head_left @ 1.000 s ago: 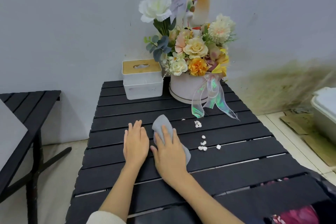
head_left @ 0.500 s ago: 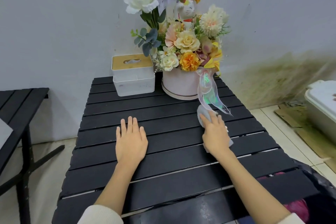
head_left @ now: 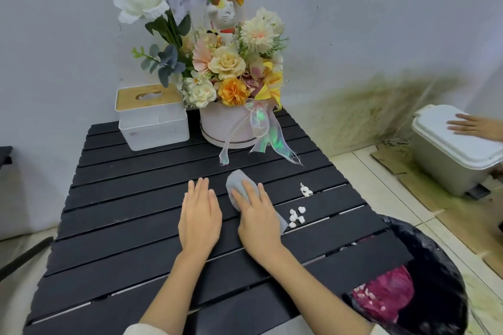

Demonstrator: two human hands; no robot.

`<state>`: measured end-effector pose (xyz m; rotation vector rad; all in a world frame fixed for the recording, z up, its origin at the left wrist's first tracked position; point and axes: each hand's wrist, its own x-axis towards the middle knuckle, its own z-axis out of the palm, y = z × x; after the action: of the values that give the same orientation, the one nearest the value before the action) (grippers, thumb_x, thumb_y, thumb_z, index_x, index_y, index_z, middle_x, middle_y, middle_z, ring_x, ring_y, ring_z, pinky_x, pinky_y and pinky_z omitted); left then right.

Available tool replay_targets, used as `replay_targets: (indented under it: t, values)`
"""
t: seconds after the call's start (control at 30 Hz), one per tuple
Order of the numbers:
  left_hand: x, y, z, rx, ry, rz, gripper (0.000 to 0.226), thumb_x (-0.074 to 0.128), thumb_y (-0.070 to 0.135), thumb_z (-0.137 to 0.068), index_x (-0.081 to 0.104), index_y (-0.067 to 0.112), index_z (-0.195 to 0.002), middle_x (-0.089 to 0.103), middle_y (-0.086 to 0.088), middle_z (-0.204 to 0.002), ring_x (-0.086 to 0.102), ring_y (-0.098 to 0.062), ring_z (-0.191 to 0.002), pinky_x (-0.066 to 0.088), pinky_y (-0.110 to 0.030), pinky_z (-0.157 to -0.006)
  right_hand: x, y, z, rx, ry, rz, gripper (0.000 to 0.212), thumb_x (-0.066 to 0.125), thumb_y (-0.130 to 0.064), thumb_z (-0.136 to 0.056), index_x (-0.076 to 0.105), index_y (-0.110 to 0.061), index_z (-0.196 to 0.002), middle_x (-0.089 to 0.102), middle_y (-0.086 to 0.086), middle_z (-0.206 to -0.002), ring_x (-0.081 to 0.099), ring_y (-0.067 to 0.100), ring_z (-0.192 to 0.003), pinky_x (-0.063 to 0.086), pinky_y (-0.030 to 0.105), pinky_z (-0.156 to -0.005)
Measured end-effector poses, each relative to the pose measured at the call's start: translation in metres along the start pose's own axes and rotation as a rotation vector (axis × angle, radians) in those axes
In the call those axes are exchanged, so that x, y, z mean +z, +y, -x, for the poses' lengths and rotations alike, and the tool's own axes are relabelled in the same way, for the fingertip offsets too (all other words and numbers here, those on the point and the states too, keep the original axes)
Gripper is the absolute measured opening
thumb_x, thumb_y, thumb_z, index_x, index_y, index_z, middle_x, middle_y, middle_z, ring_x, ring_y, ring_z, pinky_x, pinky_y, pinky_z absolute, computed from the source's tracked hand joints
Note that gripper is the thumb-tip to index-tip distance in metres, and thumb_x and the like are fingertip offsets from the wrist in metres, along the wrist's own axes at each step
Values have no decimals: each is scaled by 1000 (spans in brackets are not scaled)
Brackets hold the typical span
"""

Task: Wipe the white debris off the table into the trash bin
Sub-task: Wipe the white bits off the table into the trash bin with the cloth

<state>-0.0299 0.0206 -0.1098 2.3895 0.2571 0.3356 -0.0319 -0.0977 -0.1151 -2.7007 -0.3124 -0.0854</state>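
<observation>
Our hands side by side on the tabletop, cloth under the right one, crumbs just off to its right.

Our right hand (head_left: pixel 258 221) lies flat with straight fingers pressing a grey cloth (head_left: pixel 239 187) onto the black slatted tabletop (head_left: pixel 130 226); our left hand (head_left: pixel 200 216) rests open and flat beside it, holding nothing. The white debris (head_left: pixel 296 216) lies to the right of the cloth, nearest the right hand, with a smaller clump (head_left: pixel 306 190) farther out and a little toward the wall. The trash bin (head_left: pixel 424 266) (black liner, something pink inside) sits below the tabletop's near right corner, so we judge the sweep should run rightward and toward us. At the back stand a tissue box (head_left: pixel 153 117) and a flower arrangement (head_left: pixel 228 76) against a pale wall. On the tiled floor to the right is a white lidded bin (head_left: pixel 446 155) with someone else's hand (head_left: pixel 473 126) on its lid.
</observation>
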Motion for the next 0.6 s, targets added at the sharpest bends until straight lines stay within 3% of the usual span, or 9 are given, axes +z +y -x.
replay_targets:
  t: [0.23, 0.33, 0.5, 0.6]
  values:
    - [11, 1, 1, 277, -131, -302, 48, 23, 27, -100, 29, 9, -144, 28, -3, -154, 13, -17, -146, 11, -30, -118, -28, 67, 2, 225, 98, 83, 68, 42, 4, -87, 29, -28, -145, 11, -3, -160, 13, 32, -146, 33, 39, -108]
    - [14, 0, -4, 361, -261, -404, 50, 18, 31, -101, 16, 14, -148, 16, 0, -158, 7, -15, -147, 5, -30, -119, -49, 106, 23, 333, 135, 116, 65, 40, 5, -87, 33, -25, -145, 12, 0, -160, 14, 33, -145, 32, 42, -109]
    - [9, 18, -5, 276, -375, -477, 51, 16, 28, -101, 9, 11, -149, 7, -4, -159, 3, -19, -147, 6, -35, -120, -86, 145, 51, 506, 170, 127, 63, 36, 7, -89, 32, -22, -145, 16, 0, -159, 11, 33, -146, 22, 38, -114]
    - [21, 47, 9, 282, -320, -391, 50, 17, 27, -101, 13, 9, -148, 12, -6, -159, 6, -20, -147, 7, -36, -119, -92, 132, 56, 459, 286, 72, 61, 37, 10, -88, 39, -17, -142, 24, 2, -157, 13, 35, -146, 23, 40, -115]
